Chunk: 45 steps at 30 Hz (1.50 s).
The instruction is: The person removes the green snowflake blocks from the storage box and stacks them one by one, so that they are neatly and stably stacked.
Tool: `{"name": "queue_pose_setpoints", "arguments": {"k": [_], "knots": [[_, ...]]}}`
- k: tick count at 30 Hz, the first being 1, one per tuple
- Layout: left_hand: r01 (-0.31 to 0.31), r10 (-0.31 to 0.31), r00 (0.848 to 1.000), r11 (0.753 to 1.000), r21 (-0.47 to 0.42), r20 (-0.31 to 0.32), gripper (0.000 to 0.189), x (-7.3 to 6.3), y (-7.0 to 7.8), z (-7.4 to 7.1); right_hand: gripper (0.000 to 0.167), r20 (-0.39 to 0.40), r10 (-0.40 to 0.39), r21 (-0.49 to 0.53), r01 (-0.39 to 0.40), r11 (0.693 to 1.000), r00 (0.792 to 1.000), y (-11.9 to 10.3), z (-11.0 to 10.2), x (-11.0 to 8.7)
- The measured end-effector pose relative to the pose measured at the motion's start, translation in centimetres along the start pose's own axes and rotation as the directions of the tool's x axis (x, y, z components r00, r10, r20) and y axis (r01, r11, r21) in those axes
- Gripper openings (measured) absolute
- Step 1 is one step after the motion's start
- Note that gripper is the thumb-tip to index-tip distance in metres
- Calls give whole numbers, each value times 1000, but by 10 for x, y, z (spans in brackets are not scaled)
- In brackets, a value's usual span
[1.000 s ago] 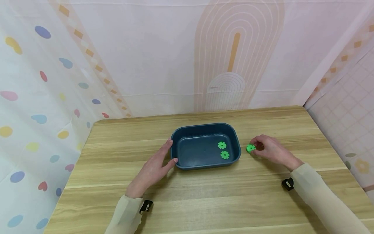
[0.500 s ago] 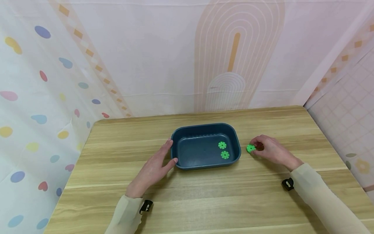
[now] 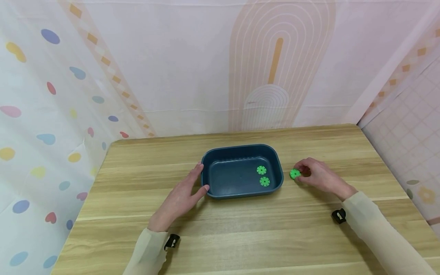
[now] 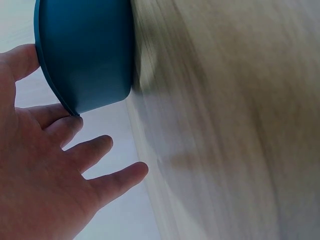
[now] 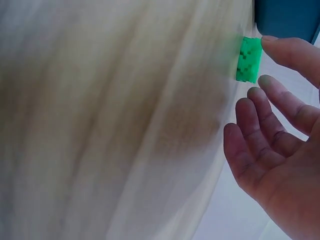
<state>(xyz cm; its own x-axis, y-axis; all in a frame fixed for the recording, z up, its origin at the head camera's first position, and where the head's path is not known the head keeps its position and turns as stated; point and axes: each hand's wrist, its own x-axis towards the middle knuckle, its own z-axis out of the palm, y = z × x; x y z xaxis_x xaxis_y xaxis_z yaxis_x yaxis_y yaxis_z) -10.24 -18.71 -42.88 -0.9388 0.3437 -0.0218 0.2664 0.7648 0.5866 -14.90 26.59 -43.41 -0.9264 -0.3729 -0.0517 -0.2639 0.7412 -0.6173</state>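
Head view: the green disc (image 3: 294, 174) lies on the wooden table (image 3: 240, 236), just beside the right-hand end wall of the blue tray (image 3: 240, 193), outside it. Two more green discs (image 3: 262, 176) lie inside the tray, near that same end.

Right hand (image 3: 317, 176): fingertips are at the disc's edge on the side away from the tray. The right wrist view shows the thumb and forefinger tips meeting the disc (image 5: 249, 59), which stands on edge between them, while the remaining fingers (image 5: 260, 125) hang loosely curled and carry nothing. The hold is judged a light pinch; the disc's underside is not visible, so lift-off from the table cannot be confirmed.

Left hand (image 3: 182, 196): fingers straight, palm down, resting against the tray's left end wall. The left wrist view confirms extended fingers (image 4: 95, 150) touching the tray rim (image 4: 55, 95) without curling round it.

Handling judgement: the disc appears to be small, rigid, notched plastic, very light and not fragile. Its smooth faces may slip; the notched rim offers better purchase. Take hold across the rim with two opposed fingertips, as the pinch now sits.
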Motion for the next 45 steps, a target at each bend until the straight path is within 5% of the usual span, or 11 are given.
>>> {"name": "queue_pose_setpoints", "arguments": {"k": [18, 32, 45], "knots": [[6, -6, 1000, 1000, -3, 4, 78, -1, 0, -2, 30, -170, -23, 20, 27, 999, 985, -27, -13, -16], [2, -2, 1000, 1000, -7, -2, 78, 0, -1, 0, 27, -322, -168, -13, 173, 985, 932, -53, 2, -17], [7, -7, 1000, 1000, -3, 2, 76, 0, 0, -1, 34, -307, -240, -31, 242, 970, 921, -72, 18, -11]]}}
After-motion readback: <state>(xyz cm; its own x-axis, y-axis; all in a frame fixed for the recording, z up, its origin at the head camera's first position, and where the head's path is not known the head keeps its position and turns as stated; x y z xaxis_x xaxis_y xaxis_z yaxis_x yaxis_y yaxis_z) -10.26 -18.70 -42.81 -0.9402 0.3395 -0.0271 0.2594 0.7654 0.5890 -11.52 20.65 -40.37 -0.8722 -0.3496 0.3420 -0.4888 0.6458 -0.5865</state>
